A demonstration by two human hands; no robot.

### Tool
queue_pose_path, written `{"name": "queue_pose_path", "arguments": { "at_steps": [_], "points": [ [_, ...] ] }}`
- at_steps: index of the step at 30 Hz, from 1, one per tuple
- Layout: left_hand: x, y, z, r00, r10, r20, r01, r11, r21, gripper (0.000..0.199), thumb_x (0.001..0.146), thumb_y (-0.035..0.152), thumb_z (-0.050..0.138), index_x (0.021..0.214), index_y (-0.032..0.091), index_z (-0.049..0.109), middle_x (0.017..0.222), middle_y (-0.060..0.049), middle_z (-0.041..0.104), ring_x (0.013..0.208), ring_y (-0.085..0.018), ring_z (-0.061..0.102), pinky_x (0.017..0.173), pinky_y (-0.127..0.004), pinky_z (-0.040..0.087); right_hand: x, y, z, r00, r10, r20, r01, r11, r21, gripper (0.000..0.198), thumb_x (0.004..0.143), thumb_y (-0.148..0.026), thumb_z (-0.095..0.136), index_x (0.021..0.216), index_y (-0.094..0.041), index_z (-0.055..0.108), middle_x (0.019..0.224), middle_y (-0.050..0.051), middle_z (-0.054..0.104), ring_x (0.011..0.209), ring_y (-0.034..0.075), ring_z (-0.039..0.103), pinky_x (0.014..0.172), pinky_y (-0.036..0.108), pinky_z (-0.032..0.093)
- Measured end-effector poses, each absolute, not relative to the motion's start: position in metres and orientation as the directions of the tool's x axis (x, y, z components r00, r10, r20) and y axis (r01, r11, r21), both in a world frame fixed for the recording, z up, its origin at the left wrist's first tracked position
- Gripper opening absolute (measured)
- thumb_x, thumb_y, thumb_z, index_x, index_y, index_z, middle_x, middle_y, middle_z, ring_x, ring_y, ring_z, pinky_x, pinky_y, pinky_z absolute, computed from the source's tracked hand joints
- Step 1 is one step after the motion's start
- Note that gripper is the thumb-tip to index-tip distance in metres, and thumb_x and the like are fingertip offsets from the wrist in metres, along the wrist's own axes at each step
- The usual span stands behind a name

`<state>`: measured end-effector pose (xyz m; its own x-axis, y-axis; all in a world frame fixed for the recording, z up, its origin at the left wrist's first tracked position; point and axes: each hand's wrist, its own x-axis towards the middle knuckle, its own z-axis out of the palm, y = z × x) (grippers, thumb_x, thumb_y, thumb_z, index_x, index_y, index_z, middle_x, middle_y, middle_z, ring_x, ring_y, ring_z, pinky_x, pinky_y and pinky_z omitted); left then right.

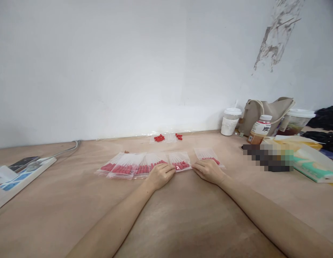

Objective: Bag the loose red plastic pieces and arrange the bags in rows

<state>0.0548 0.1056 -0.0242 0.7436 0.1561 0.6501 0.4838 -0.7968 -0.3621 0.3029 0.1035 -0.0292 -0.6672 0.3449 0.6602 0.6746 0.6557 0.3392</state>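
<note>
A row of several small clear plastic bags (129,165) with red pieces inside lies across the wooden table (166,222). My left hand (160,175) rests knuckles up at the near edge of the row, its fingertips touching one bag (179,161) at the lower left corner. My right hand (208,170) lies with fingers curled on the near edge of the rightmost bag (209,154). Whether either hand pinches its bag I cannot tell. Farther back, two small heaps of loose red pieces (159,138) sit on clear plastic near the wall.
At left a white power strip (24,176) with a cable and a phone (23,163). At right a white lidded cup (231,121), a bottle (259,129), a beige bag (265,111), another lidded cup (297,121), books (311,161) and dark cloth (326,120).
</note>
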Motion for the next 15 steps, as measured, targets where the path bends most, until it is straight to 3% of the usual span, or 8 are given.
{"name": "queue_pose_path", "arguments": {
  "at_steps": [5,11,15],
  "points": [
    [0.058,0.108,-0.025,0.734,0.154,0.661,0.496,-0.786,-0.368,0.018,0.084,0.01,0.043,0.075,0.015,0.059,0.077,-0.003,0.065,0.07,-0.013,0.06,0.066,-0.026,0.049,0.302,0.103,-0.028,-0.658,0.353,0.665,0.682,0.653,0.329,0.024,0.086,-0.019,0.04,0.072,-0.018,0.06,0.063,0.0,0.059,0.06,0.009,0.053,0.056,0.023,0.034],
    [0.061,0.107,-0.024,0.716,0.157,0.68,0.509,-0.785,-0.354,0.02,0.085,0.012,0.042,0.075,0.014,0.059,0.073,-0.004,0.064,0.068,-0.014,0.06,0.064,-0.027,0.049,0.277,0.099,-0.029,-0.649,0.342,0.679,0.664,0.69,0.287,0.018,0.085,-0.021,0.043,0.085,-0.021,0.061,0.08,0.002,0.063,0.075,0.012,0.054,0.062,0.024,0.038],
    [0.062,0.107,-0.024,0.717,0.162,0.678,0.506,-0.79,-0.346,0.021,0.086,0.013,0.041,0.077,0.014,0.059,0.075,-0.005,0.065,0.069,-0.015,0.061,0.064,-0.028,0.05,0.255,0.099,-0.031,-0.674,0.272,0.687,0.637,0.685,0.353,0.018,0.085,-0.017,0.043,0.087,-0.021,0.06,0.079,0.002,0.062,0.077,0.013,0.052,0.059,0.025,0.035]
  ]
}}
